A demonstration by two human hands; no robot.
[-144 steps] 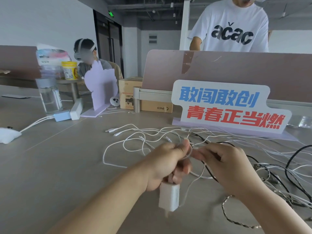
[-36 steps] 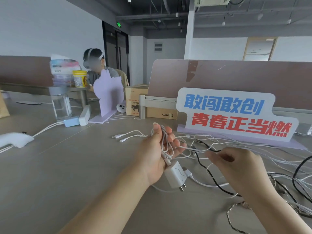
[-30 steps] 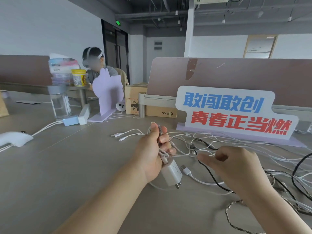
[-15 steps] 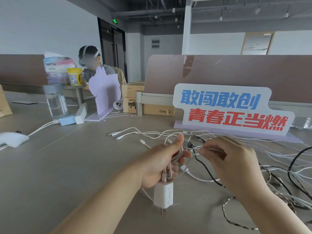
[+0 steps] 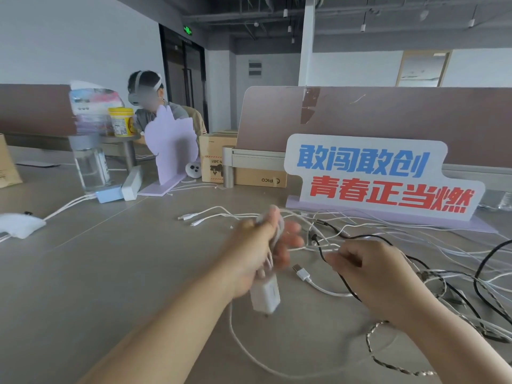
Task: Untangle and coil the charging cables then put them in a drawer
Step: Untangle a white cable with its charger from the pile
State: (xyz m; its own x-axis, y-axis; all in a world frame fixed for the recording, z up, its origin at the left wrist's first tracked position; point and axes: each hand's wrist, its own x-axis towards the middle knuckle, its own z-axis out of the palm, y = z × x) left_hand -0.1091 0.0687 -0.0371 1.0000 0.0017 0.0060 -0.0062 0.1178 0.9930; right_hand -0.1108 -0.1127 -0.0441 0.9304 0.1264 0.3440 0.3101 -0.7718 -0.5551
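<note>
My left hand [image 5: 263, 253] is raised over the table [image 5: 83, 273], blurred by motion, with loops of a white charging cable [image 5: 274, 236] wound over its fingers. A white plug adapter [image 5: 266, 296] hangs from those loops below the palm. My right hand [image 5: 368, 270] pinches the free run of the same white cable just right of the left hand. A white USB plug [image 5: 300, 272] lies on the table between the hands. Behind and to the right lies a tangle of white cables [image 5: 346, 225], black cables [image 5: 484, 275] and a braided cable [image 5: 382, 353].
A sign with blue and red characters [image 5: 379, 176] stands behind the tangle. At the left are a water bottle [image 5: 90, 164], a light blue charger [image 5: 109, 193], a white block [image 5: 132, 182] and a lilac stand [image 5: 171, 151]. Cardboard boxes [image 5: 221, 159] and a seated person [image 5: 155, 106] are behind.
My left hand has turned and lifted again, laying another loop of white cable over its fingers. My right hand has moved down and right along the cable. The adapter swings below the left hand.
</note>
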